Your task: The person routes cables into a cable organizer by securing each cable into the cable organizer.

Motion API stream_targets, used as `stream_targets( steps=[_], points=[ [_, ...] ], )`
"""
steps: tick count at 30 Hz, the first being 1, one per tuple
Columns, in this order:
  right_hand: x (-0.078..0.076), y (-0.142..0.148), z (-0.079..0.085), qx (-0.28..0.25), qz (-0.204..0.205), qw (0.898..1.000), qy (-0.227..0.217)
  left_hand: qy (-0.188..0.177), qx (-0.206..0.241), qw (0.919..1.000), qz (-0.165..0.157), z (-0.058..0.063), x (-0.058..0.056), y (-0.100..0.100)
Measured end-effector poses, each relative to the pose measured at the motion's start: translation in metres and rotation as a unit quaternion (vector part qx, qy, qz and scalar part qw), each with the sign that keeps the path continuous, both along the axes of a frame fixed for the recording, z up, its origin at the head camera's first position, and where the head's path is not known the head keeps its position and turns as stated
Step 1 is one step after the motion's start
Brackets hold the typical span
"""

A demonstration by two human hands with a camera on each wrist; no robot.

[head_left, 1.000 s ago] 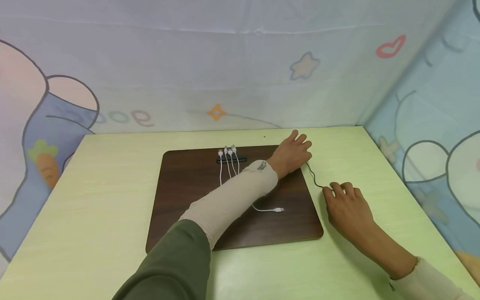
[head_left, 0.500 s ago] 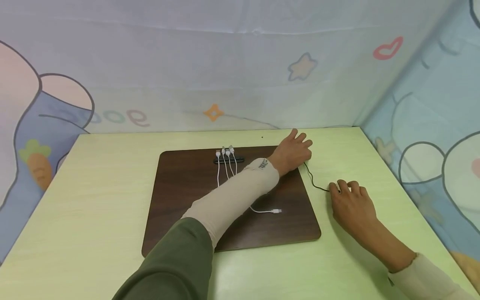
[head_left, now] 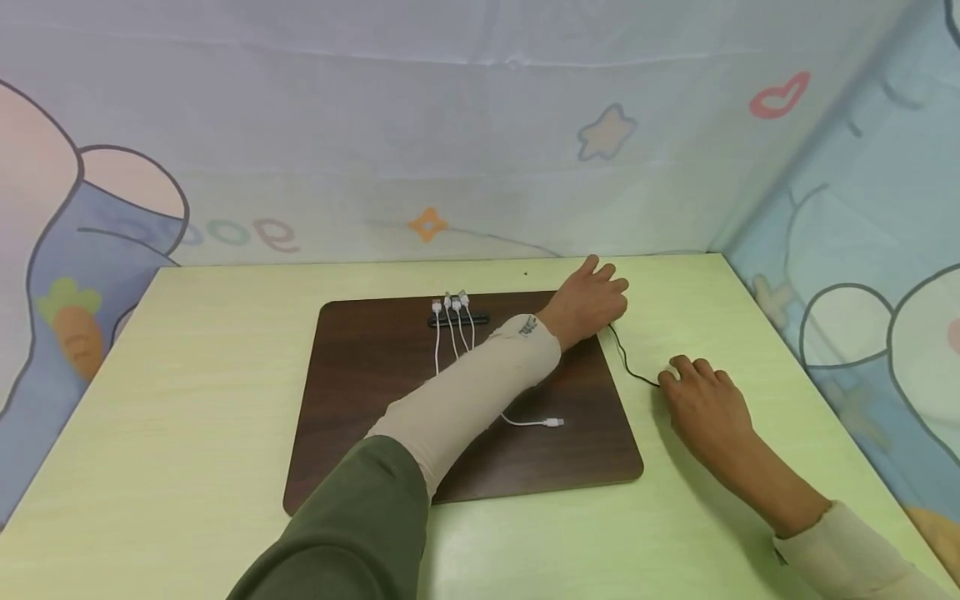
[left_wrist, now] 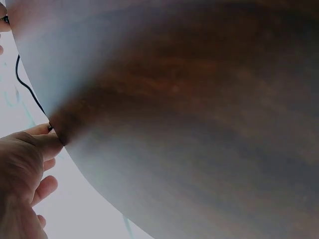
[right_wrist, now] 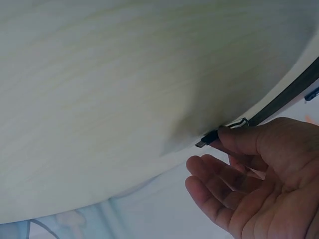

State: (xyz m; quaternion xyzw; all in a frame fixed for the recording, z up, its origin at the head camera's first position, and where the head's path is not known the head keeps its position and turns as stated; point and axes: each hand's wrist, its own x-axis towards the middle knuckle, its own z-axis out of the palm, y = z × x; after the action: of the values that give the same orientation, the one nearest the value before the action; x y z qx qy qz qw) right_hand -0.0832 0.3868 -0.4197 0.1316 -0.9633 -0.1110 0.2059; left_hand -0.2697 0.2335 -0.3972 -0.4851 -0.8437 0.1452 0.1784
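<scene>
My left hand [head_left: 587, 302] reaches across the dark brown board [head_left: 360, 367] to its far right corner. In the left wrist view, the thumb and index finger pinch one end of a thin black cable [left_wrist: 26, 84] at the board's edge. To the right of the board, my right hand [head_left: 707, 408] holds the cable's other end. The right wrist view shows a black plug [right_wrist: 211, 137] with a metal tip pinched between thumb and index finger, the other fingers loosely bent. The cable runs slightly slack between both hands.
Several white cables [head_left: 437, 337] stand with plugs up in a black cable holder [head_left: 482, 319] at the board's back edge. One white plug [head_left: 553, 422] lies on the board's right part. My left forearm covers the cables' middle. A pale yellow table [head_left: 187, 375] lies beneath; printed cloth [head_left: 360, 125] hangs behind.
My right hand has moved slightly to the right, away from the board, drawing its end of the black cable along. The left hand stays at the board's far right corner.
</scene>
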Motion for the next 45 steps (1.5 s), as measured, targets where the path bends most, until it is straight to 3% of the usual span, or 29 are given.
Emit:
stream_targets(
  steps=[11,18,27,33,40,45],
  points=[
    [0.004,-0.001,0.001,-0.005,-0.003,1.0,-0.008,-0.017,-0.02,0.9996,0.008,0.006,0.003,-0.007],
    [0.002,-0.002,0.001,-0.01,-0.003,1.0,-0.006,-0.008,-0.019,0.9997,0.01,0.008,0.0,-0.011],
    [-0.002,-0.006,0.001,-0.027,0.017,0.999,0.025,-0.004,-0.024,0.9997,0.006,0.011,-0.001,-0.017],
    [-0.002,-0.014,0.006,-0.034,0.014,0.999,0.006,0.005,-0.027,0.9996,0.002,0.014,0.003,-0.03],
    [-0.003,-0.023,0.012,-0.019,0.026,0.999,0.011,0.019,0.003,0.9996,-0.021,0.014,0.001,-0.048],
    [-0.002,-0.032,0.018,-0.018,0.024,0.999,-0.013,0.002,0.001,0.9997,-0.023,0.013,0.002,-0.06]
  ],
)
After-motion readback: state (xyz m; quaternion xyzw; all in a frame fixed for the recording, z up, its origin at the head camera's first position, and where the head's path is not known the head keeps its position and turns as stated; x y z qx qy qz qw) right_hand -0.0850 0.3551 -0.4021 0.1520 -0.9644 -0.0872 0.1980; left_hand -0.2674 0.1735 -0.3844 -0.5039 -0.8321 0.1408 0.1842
